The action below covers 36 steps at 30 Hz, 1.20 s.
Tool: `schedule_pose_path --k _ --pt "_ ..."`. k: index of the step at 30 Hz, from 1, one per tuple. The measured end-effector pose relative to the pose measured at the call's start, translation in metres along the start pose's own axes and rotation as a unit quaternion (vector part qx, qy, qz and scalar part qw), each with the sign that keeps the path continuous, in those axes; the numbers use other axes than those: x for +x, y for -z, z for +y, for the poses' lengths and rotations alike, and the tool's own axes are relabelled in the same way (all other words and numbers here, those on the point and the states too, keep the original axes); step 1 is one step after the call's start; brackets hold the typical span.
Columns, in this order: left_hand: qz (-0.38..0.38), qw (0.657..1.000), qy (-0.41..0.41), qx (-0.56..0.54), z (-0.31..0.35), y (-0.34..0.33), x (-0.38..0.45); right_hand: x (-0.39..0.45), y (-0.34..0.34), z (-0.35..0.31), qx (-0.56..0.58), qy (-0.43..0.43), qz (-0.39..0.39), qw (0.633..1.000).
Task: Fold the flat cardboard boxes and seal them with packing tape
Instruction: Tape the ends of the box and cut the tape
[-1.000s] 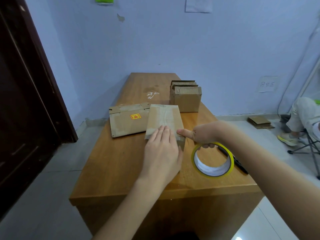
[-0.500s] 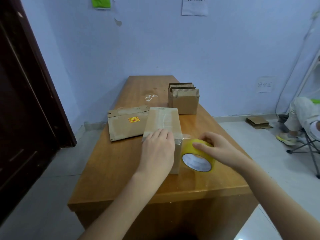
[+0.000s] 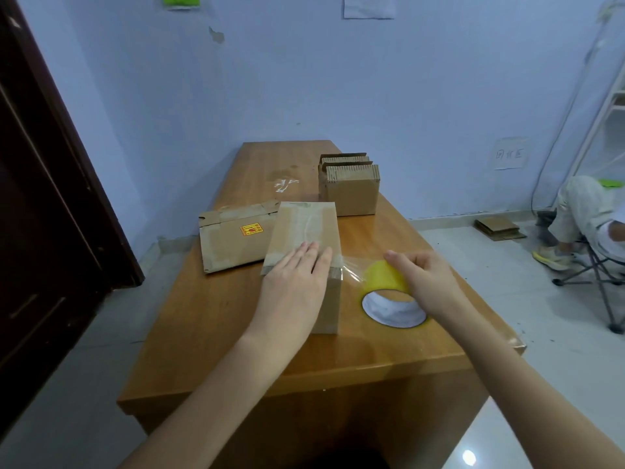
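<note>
A folded brown cardboard box [image 3: 304, 228] stands in the middle of the wooden table [image 3: 216, 313], with clear tape along its top. My left hand [image 3: 297, 282] lies flat on the near end of the box top, fingers straight. To the right, my right hand [image 3: 426, 282] grips a yellow roll of packing tape [image 3: 389, 299] just right of the box. A clear strip of tape [image 3: 350, 269] stretches from the roll to the box's near top edge. A flattened box with a yellow-red sticker [image 3: 233, 236] lies left of the folded one.
A bundle of flat cardboard boxes [image 3: 350, 187] stands upright at the table's far right. A dark door [image 3: 44, 198] is on the left. A seated person [image 3: 588, 211] and a folding stool are at the right, with cardboard scraps [image 3: 499, 228] on the floor.
My right hand brought the tape roll from the table's right side to the box, then pulled it rightward, drawing out a clear strip. My left hand stayed flat on the box top.
</note>
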<state>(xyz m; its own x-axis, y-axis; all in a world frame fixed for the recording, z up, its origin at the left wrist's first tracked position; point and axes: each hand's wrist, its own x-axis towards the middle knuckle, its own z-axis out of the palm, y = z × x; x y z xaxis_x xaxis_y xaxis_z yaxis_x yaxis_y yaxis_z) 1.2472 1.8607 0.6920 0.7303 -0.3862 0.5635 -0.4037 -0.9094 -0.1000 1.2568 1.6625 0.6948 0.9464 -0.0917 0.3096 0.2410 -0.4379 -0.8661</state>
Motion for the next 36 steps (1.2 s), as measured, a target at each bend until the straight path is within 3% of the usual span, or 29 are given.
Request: schedule_pose_path --k 7,11,16,18,23,27,36 --pt "-0.034 0.999 0.014 -0.008 0.004 0.009 -0.004 0.011 0.014 0.002 -0.238 -0.027 -0.085 0.967" --pt "-0.065 0.998 0.02 -0.006 0.006 0.016 -0.005 0.018 0.01 0.003 -0.433 -0.033 -0.137 0.89" --pt "-0.07 0.997 0.007 0.016 0.004 0.018 0.005 0.029 0.006 0.001 -0.447 -0.023 -0.166 0.878" --pt "-0.056 0.998 0.006 0.009 0.004 0.017 0.005 0.028 0.006 0.006 -0.436 -0.006 -0.133 0.89" --pt "-0.054 0.998 0.014 0.014 0.007 0.018 0.006 0.011 0.005 0.004 -0.352 0.084 0.037 0.932" --pt "-0.056 0.998 0.026 0.017 0.008 0.019 0.005 -0.02 -0.029 -0.021 -0.214 0.181 0.039 0.959" --pt "-0.063 0.998 0.026 0.003 0.007 0.019 0.006 -0.036 -0.077 -0.008 -0.218 0.064 -0.029 0.973"
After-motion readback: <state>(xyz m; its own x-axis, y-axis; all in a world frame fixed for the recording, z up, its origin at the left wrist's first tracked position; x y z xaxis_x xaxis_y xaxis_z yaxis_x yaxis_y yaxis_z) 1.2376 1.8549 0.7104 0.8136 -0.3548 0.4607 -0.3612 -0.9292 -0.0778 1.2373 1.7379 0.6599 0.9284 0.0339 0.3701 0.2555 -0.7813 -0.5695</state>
